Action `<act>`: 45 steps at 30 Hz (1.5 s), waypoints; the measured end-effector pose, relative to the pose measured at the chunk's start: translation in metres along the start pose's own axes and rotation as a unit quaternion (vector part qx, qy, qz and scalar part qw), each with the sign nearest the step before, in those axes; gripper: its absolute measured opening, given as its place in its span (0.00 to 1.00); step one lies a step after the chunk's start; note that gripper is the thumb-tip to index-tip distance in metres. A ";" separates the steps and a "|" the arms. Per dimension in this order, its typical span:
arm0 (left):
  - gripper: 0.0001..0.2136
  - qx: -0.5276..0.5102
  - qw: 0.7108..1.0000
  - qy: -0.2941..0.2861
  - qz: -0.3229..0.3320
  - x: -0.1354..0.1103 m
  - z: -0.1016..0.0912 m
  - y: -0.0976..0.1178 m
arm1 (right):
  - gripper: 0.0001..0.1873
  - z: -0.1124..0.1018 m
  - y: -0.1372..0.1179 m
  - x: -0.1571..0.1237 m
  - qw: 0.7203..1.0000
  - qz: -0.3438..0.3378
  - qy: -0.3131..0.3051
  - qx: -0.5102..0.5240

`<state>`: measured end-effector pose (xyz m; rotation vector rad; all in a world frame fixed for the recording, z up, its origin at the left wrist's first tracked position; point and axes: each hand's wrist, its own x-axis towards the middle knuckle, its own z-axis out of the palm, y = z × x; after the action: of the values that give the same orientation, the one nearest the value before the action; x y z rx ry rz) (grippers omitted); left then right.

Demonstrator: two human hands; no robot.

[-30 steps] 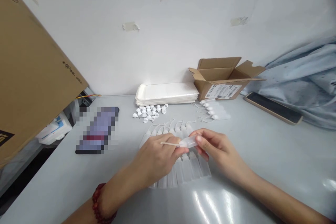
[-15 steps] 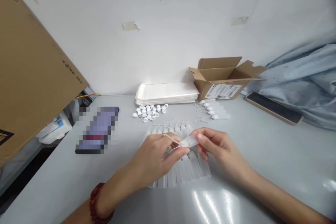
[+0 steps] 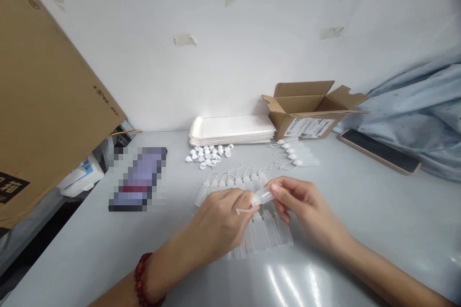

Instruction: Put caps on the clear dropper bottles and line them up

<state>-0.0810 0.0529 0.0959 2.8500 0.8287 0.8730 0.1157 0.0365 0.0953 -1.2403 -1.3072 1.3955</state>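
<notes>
A small translucent plastic bottle (image 3: 263, 196) is held up between my two hands, slightly tilted. My right hand (image 3: 293, 198) pinches its body between thumb and fingers. My left hand (image 3: 225, 216) is closed around its narrow neck end, and the fingertips there are hidden. A thin whitish strap (image 3: 247, 210) sticks out to the left from under my left fingers. Beneath the hands, more flat translucent bottles (image 3: 266, 235) lie side by side on the grey table. Behind them is another row of bottles (image 3: 239, 182) with thin curled straps, partly covered by my left hand.
Several loose white caps (image 3: 209, 154) lie beyond the rows, before a stack of white envelopes (image 3: 234, 128). A few strapped bottles (image 3: 302, 157) lie near an open cardboard box (image 3: 309, 122). One phone (image 3: 378, 150) is at right, a blurred-out device (image 3: 139, 177) at left.
My left hand has rolled over at the bottle's neck, and the strap swung from pointing up-left to lying lower. The right hand keeps its pinch. The whole view shifted slightly.
</notes>
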 end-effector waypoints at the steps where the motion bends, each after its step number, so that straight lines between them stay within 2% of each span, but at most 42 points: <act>1: 0.08 0.000 1.000 0.010 0.005 0.000 0.000 0.000 | 0.20 0.000 0.000 0.000 1.000 0.000 0.001 0.009; 4: 0.08 -0.095 0.994 0.014 -0.058 0.006 -0.005 0.002 | 0.19 -0.002 0.001 0.000 0.999 0.000 -0.003 0.041; 8: 0.14 -0.267 0.938 -0.080 -0.205 0.017 -0.017 0.007 | 0.16 -0.006 -0.001 0.001 0.998 -0.022 -0.032 0.057; 11: 0.18 -0.322 0.903 -0.111 -0.261 0.019 -0.021 0.010 | 0.16 -0.009 -0.002 0.001 0.997 -0.023 -0.053 0.046; 14: 0.20 -0.323 0.895 -0.125 -0.282 0.018 -0.021 0.011 | 0.21 -0.008 -0.002 0.002 0.998 -0.007 -0.068 0.012; 16: 0.20 -0.292 0.912 -0.123 -0.259 0.017 -0.020 0.010 | 0.25 -0.006 -0.002 0.004 0.997 0.005 -0.077 -0.006; 20: 0.17 -0.209 0.962 -0.100 -0.142 0.013 -0.017 0.007 | 0.25 -0.005 -0.001 0.005 0.996 0.023 -0.084 -0.002; 23: 0.14 -0.115 0.986 -0.093 -0.079 0.009 -0.012 0.006 | 0.26 -0.007 0.002 0.007 0.995 0.040 -0.087 0.002; 27: 0.15 -0.001 0.996 -0.086 -0.024 0.007 -0.005 0.004 | 0.26 -0.011 0.004 0.011 0.994 0.061 -0.092 0.003; 30: 0.12 -0.023 0.996 -0.086 -0.025 0.010 -0.009 -0.006 | 0.25 -0.016 0.001 0.014 0.996 0.043 -0.082 -0.005; 33: 0.11 -0.047 0.992 -0.087 -0.082 0.010 -0.020 -0.026 | 0.20 -0.031 -0.008 0.017 0.998 -0.014 -0.017 -0.067; 36: 0.14 0.048 0.971 -0.108 -0.206 0.005 -0.033 -0.048 | 0.19 -0.057 -0.018 0.020 0.984 -0.038 0.036 -0.173; 39: 0.14 0.097 0.946 -0.139 -0.276 -0.001 -0.037 -0.065 | 0.20 -0.089 -0.023 0.024 0.967 -0.030 0.012 -0.254; 42: 0.14 0.096 0.939 -0.146 -0.295 -0.007 -0.032 -0.076 | 0.20 -0.118 -0.021 0.026 0.958 -0.008 -0.020 -0.287; 45: 0.14 0.090 0.939 -0.144 -0.299 -0.009 -0.026 -0.080 | 0.20 -0.137 -0.017 0.027 0.950 0.021 -0.020 -0.311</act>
<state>-0.1392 0.1140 0.0978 2.5013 1.6597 0.3053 0.2451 0.0876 0.1129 -1.6567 -1.8413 1.0636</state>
